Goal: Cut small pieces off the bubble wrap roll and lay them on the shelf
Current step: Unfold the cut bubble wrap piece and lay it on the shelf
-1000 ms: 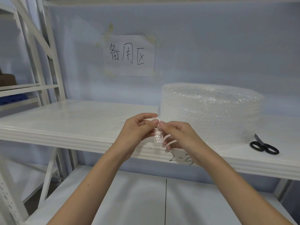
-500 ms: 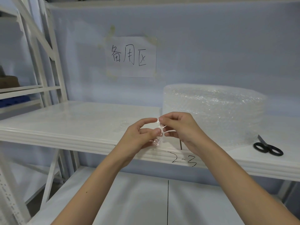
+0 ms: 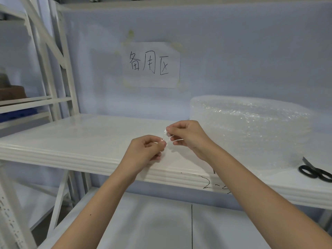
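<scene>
A small clear piece of bubble wrap (image 3: 165, 137) is pinched between my left hand (image 3: 146, 150) and my right hand (image 3: 186, 136), just above the front part of the white shelf (image 3: 80, 139). My right hand holds its upper end, my left hand its lower end. The big bubble wrap roll (image 3: 251, 130) lies flat on the shelf to the right of my hands. Black-handled scissors (image 3: 314, 172) lie on the shelf at the far right, beside the roll.
A paper sign with handwritten characters (image 3: 150, 64) is taped to the back wall. A lower shelf (image 3: 152, 227) runs under my forearms. White rack uprights (image 3: 53, 60) and a neighbouring rack with a brown box (image 3: 12, 92) stand at the left.
Both hands have lifted a little and moved over the shelf with the small piece. My right hand has risen above my left, and the piece is stretched between them.
</scene>
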A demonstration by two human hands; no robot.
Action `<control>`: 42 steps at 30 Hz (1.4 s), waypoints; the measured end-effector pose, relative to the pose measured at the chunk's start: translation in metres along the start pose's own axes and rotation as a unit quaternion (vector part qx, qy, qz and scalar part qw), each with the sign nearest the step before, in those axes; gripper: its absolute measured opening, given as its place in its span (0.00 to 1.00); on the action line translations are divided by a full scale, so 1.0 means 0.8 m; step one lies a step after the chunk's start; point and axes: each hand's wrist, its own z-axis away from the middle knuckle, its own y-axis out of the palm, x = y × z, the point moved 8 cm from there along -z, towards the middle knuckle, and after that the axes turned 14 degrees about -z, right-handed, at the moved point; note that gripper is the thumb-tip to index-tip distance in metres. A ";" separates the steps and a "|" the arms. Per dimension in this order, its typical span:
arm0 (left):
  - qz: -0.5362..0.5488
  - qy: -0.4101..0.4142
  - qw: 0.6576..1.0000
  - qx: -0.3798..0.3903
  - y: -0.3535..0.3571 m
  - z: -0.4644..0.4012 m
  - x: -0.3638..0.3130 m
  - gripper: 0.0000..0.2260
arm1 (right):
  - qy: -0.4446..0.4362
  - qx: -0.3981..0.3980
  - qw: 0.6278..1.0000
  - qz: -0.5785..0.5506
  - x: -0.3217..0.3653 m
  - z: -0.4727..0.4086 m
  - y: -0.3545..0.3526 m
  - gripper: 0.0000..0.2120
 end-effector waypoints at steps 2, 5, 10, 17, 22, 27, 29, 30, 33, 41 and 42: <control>-0.028 0.005 1.000 -0.013 -0.009 -0.006 0.002 0.05 | 0.000 -0.002 1.000 0.003 -0.004 -0.013 0.006 0.04; -0.072 0.009 0.997 -0.033 -0.018 -0.014 0.003 0.06 | 0.002 -0.005 1.000 0.004 -0.013 -0.031 0.013 0.04; -0.171 0.022 0.982 -0.080 -0.033 -0.022 0.004 0.05 | 0.014 0.002 1.000 0.016 -0.030 -0.053 0.019 0.05; -0.310 0.094 0.940 -0.107 -0.040 -0.024 0.000 0.06 | 0.042 0.010 0.998 0.045 -0.057 -0.075 0.027 0.05; -0.371 0.123 0.917 -0.084 -0.030 -0.026 -0.001 0.07 | 0.050 -0.003 0.993 0.103 -0.073 -0.082 0.022 0.10; -0.398 0.118 0.908 -0.062 -0.023 -0.028 0.001 0.08 | 0.044 0.009 0.982 0.183 -0.072 -0.086 0.023 0.10; -0.397 0.115 0.908 -0.063 -0.024 -0.027 0.000 0.09 | 0.042 0.011 0.980 0.193 -0.072 -0.086 0.025 0.10; -0.395 0.115 0.909 -0.064 -0.025 -0.026 -0.001 0.09 | 0.040 0.012 0.979 0.199 -0.071 -0.086 0.026 0.10; -0.381 0.109 0.916 -0.064 -0.027 -0.023 -0.003 0.08 | 0.030 0.006 0.975 0.221 -0.069 -0.086 0.027 0.10; -0.351 0.094 0.930 -0.062 -0.031 -0.022 -0.006 0.08 | 0.025 -0.018 0.981 0.190 -0.062 -0.079 0.018 0.11; -0.349 0.089 0.931 -0.065 -0.032 -0.022 -0.006 0.07 | 0.021 -0.018 0.981 0.190 -0.061 -0.077 0.017 0.11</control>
